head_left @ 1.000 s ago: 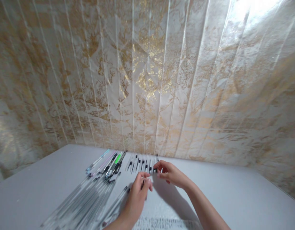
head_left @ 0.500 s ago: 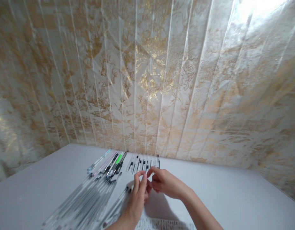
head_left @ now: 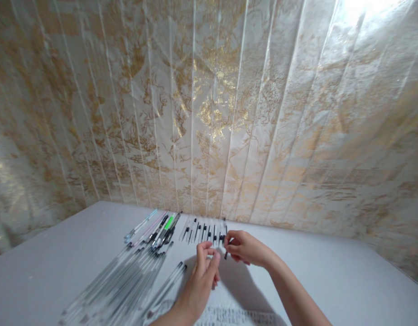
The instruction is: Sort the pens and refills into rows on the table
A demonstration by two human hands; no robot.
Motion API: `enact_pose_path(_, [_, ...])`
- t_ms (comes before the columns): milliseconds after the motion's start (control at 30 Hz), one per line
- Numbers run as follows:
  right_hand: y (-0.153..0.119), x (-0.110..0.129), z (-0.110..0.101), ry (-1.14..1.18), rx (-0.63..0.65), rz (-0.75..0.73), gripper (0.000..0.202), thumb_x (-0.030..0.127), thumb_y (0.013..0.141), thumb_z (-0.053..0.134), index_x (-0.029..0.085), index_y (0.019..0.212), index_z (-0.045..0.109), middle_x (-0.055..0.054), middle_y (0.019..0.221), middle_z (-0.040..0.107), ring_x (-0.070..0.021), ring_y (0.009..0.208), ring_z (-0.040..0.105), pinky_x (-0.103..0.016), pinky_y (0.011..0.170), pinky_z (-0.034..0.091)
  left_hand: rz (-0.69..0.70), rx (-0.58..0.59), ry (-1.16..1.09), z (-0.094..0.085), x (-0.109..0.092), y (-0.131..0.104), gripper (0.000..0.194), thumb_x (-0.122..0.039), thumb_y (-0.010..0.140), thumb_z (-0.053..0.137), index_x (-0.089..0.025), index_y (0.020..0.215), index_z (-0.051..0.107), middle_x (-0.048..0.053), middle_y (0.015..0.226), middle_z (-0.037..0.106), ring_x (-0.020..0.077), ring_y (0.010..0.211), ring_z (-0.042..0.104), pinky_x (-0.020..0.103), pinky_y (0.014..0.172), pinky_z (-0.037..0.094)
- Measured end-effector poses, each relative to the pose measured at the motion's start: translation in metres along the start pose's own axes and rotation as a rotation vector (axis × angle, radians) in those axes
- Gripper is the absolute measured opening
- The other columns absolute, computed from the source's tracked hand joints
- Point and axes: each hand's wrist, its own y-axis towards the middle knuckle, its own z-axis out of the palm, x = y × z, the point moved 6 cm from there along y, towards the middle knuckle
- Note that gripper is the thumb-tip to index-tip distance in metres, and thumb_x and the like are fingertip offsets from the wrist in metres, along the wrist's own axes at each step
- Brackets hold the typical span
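My right hand (head_left: 241,248) is pinched round a thin dark pen part (head_left: 225,256), whose lower end pokes out beneath the fingertips; its exact kind is unclear. Lower and to the left, my left hand (head_left: 205,271) has its fingers loosely curved and apart, with nothing visible in them. Just beyond both hands runs a row of clear pen pieces with black parts (head_left: 204,232), lying side by side on the white table (head_left: 317,271). The right fingers are at the near right end of this row.
Many clear, dark-tipped pens or refills (head_left: 123,280) lie bundled at left. Two more dark-tipped sticks (head_left: 171,280) lie by my left forearm. Behind are several pens and a green marker (head_left: 168,222). A printed sheet (head_left: 236,315) is at the front edge; a gold-patterned curtain (head_left: 212,113) hangs behind.
My hands were together and have moved apart. The right one went right with the dark part in its fingers; the left loosened slightly and shifted right.
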Motion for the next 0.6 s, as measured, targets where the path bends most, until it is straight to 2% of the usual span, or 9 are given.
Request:
enact_pose_path(67, [0.008,-0.026,-0.015,-0.005,-0.077,0.087,0.007,0.014,0.075,0.05,0.018,0.072,0.056,0.007,0.043,0.05,-0.0068,0.031,0.034,-0.018,0.034,0.025,0.001,-0.005,0.012,0.002,0.0,0.0,0.053,-0.066,0.087,0.039,-0.023,0.117,0.035,0.005,0.103,0.058,0.0105,0.059,0.051,0.025,0.056,0.044])
enact_pose_path(133, [0.016,-0.044,-0.024,-0.006,-0.166,0.107,0.01,0.016,0.077,0.048,0.016,0.073,0.058,0.006,0.042,0.049,-0.0082,0.032,0.034,-0.02,0.034,0.025,0.0,-0.012,0.023,0.004,0.001,0.0,0.05,-0.064,0.088,0.039,-0.023,0.116,0.036,0.005,0.105,0.057,0.0099,0.06,0.051,0.024,0.056,0.045])
enact_pose_path(200, [0.022,-0.054,-0.029,0.002,-0.284,0.081,0.019,0.019,0.082,0.042,0.014,0.09,0.059,0.005,0.048,0.051,-0.0095,0.037,0.038,-0.021,0.038,0.028,0.011,-0.017,0.018,0.004,0.001,0.0,0.048,-0.063,0.088,0.039,-0.024,0.115,0.036,0.005,0.106,0.056,0.01,0.06,0.051,0.024,0.054,0.044])
enact_pose_path(267, [0.026,-0.059,-0.034,0.011,-0.413,0.029,0.029,0.023,0.085,0.039,0.014,0.109,0.054,0.005,0.055,0.055,-0.0111,0.043,0.043,-0.021,0.043,0.03,0.021,-0.021,0.012,0.003,0.001,0.0,0.046,-0.062,0.089,0.038,-0.024,0.115,0.037,0.005,0.107,0.055,0.0102,0.061,0.052,0.024,0.053,0.044])
enact_pose_path(333, [0.027,-0.062,-0.038,0.003,-0.511,-0.033,0.033,0.026,0.084,0.041,0.015,0.114,0.05,0.005,0.056,0.056,-0.0132,0.047,0.047,-0.023,0.046,0.032,0.02,-0.026,0.017,0.003,0.0,0.0,0.046,-0.061,0.089,0.039,-0.024,0.115,0.037,0.005,0.108,0.055,0.0101,0.061,0.052,0.024,0.053,0.044])
enact_pose_path(433, [0.025,-0.064,-0.042,-0.055,-0.58,-0.086,0.018,0.028,0.082,0.043,0.019,0.094,0.052,0.004,0.053,0.054,-0.0152,0.05,0.049,-0.024,0.05,0.033,0.014,-0.027,0.038,0.002,-0.002,-0.001,0.045,-0.061,0.09,0.038,-0.023,0.115,0.036,0.005,0.106,0.055,0.0098,0.06,0.051,0.024,0.053,0.044])
enact_pose_path(500, [0.025,-0.065,-0.04,-0.121,-0.572,-0.081,0.009,0.03,0.081,0.046,0.022,0.08,0.05,0.004,0.051,0.053,-0.0154,0.051,0.049,-0.025,0.051,0.032,0.017,-0.024,0.044,0.001,-0.004,-0.001,0.045,-0.06,0.09,0.037,-0.023,0.115,0.036,0.004,0.103,0.055,0.0097,0.06,0.051,0.024,0.054,0.045])
enact_pose_path(600, [0.027,-0.062,-0.032,-0.195,-0.522,-0.093,0.008,0.028,0.078,0.052,0.022,0.073,0.049,0.002,0.054,0.056,-0.0153,0.052,0.051,-0.025,0.052,0.032,0.015,-0.019,0.047,0.002,-0.004,-0.002,0.045,-0.059,0.091,0.037,-0.022,0.115,0.035,0.002,0.096,0.054,0.0099,0.059,0.05,0.024,0.054,0.044])
